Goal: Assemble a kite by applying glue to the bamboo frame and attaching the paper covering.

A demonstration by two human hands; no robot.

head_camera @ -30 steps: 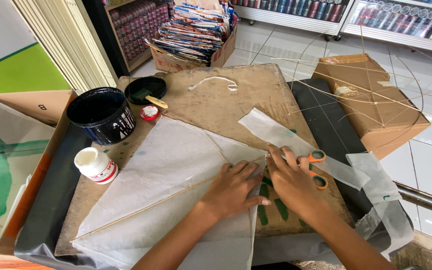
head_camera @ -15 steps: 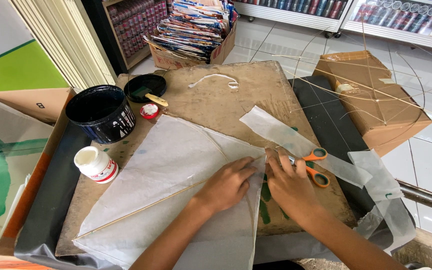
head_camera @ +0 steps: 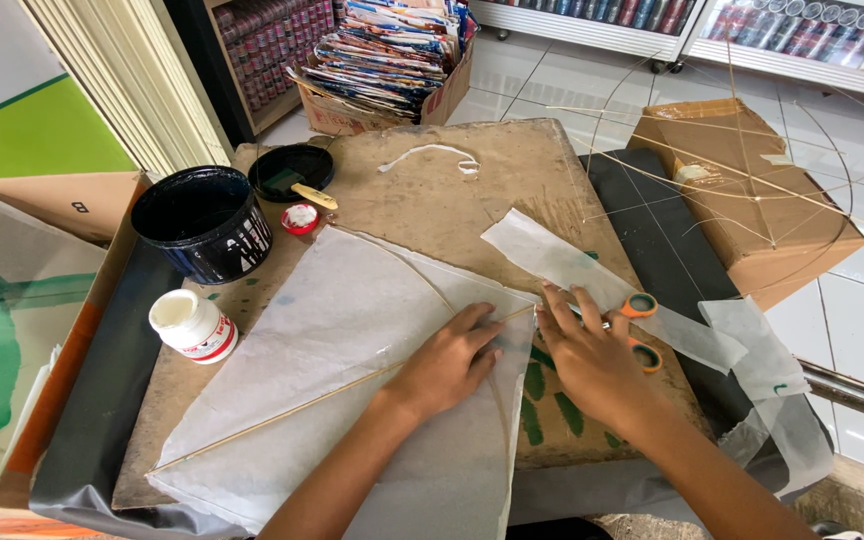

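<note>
**Kite paper on frame, edge work in progress**

Left hand (head_camera: 447, 365) flat, fingers spread, pressing the white paper sheet (head_camera: 352, 380) onto the thin stick (head_camera: 282, 412); grip open, holding nothing. Right hand (head_camera: 592, 355) at 3 o'clock of the left, palm down over the sheet's right edge, fingers loosely open on the orange-handled scissors (head_camera: 637, 330); can't tell if it actually holds them. Sheet lies mid-bench (head_camera: 512, 170), spine and curved cross stick showing through it, so looks laid on the frame already. Loose paper strip (head_camera: 572, 275) at 2 o'clock of the hands, looks like offcut. Glue bottle (head_camera: 192, 325) at 9 o'clock, black paint tub (head_camera: 202, 222) at 10, both untouched. My read: cutting mostly done, edges not yet folded or glued
</note>
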